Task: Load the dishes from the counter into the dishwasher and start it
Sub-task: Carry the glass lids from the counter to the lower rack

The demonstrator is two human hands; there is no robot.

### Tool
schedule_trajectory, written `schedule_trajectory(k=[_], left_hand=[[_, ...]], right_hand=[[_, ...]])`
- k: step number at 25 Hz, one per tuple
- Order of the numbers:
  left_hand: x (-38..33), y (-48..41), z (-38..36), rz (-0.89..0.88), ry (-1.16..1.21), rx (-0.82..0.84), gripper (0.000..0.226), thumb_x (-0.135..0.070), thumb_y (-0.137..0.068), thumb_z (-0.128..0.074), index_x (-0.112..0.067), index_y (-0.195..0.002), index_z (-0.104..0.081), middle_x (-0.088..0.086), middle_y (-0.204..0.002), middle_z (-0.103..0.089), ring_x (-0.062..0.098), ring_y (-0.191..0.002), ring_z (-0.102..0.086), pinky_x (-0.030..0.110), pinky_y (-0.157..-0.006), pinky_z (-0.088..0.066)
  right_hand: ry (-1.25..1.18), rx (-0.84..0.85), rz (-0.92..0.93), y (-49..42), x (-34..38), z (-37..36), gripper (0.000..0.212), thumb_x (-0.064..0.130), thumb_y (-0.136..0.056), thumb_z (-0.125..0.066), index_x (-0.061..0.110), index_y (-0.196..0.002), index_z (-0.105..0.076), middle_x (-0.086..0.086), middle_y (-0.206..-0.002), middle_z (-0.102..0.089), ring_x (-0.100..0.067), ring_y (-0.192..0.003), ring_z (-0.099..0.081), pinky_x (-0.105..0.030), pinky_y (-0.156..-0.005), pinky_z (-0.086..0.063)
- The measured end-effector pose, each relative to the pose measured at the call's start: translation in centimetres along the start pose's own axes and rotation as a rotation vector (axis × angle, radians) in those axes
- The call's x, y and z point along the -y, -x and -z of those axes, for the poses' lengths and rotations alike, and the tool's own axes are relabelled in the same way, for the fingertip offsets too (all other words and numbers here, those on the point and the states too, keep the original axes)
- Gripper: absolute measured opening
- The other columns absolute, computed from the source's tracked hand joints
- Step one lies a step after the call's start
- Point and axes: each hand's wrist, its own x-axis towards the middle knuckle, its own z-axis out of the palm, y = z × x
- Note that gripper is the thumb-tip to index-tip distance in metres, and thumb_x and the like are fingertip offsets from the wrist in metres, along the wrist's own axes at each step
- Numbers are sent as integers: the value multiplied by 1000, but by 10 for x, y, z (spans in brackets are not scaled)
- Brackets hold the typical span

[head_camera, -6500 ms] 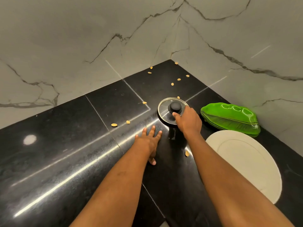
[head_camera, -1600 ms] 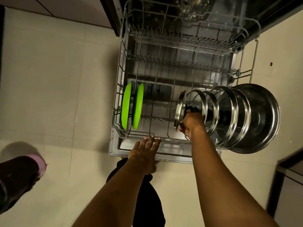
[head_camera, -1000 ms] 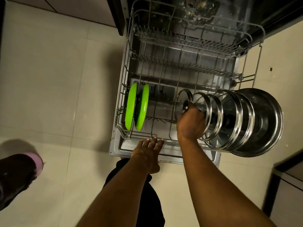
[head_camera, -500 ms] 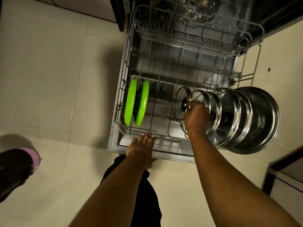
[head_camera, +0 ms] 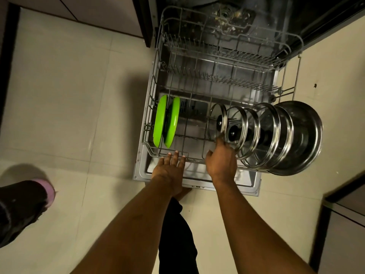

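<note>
The dishwasher's lower rack [head_camera: 158,80] is pulled out over the open door [head_camera: 250,184]. Two green plates [head_camera: 166,124] stand on edge at its left. A row of glass lids with steel rims stands on the right, ending at a large steel lid [head_camera: 300,137]. The small glass lid [head_camera: 218,119] with a black knob stands upright at the row's left end. My right hand [head_camera: 220,161] hovers just below that lid, fingers loose, holding nothing. My left hand [head_camera: 169,170] lies flat with its fingertips at the rack's front edge.
Food scraps lie in the dishwasher's tub [head_camera: 229,14] at the back. A dark shoe with a pink edge [head_camera: 23,204] is on the tiled floor at the left. A dark cabinet edge [head_camera: 343,224] stands at the lower right. My dark trouser leg [head_camera: 175,234] is below the door.
My right hand brought the small glass lid from the counter, set it upright in the rack, then let go and drew back toward me. My left hand stayed at the rack's front edge.
</note>
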Motion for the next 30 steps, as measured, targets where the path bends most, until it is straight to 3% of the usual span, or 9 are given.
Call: schedule_trajectory(k=[8,14,23,30], left_hand=[[-6,83,23,-19,36,-188,88,-24,-97,-47,-15,-153,19,12,-161,23,31,-150,15,44,-121,1],[-1,185,51,84,85,-404,83,-25,-98,-42,-15,-154,18,12,-161,22,33,-149,15,48,-122,2],[28,338,123,197,147,-659,82,-32,-99,-43,-16,-156,14,10,-161,22,33,-150,14,51,-121,2],[127,413,160,298,247,-908,87,-30,-95,-49,-19,-156,13,9,-162,21,33,-150,14,52,-121,3]], right_hand=[[-3,26,57,72,24,48,53,27,-90,-62,12,-138,-45,-10,-143,-43,-29,-137,-33,-42,-112,-33],[-16,30,133,142,60,124,66,29,-96,-54,12,-151,-22,-11,-161,-11,-29,-149,-4,-40,-120,-10],[88,-159,475,201,136,248,72,19,-94,-50,10,-154,-11,-15,-161,-8,-30,-149,0,-43,-122,-9],[167,-361,765,222,267,297,65,18,-95,-45,8,-153,-17,-16,-160,-15,-30,-149,-4,-42,-120,-7]])
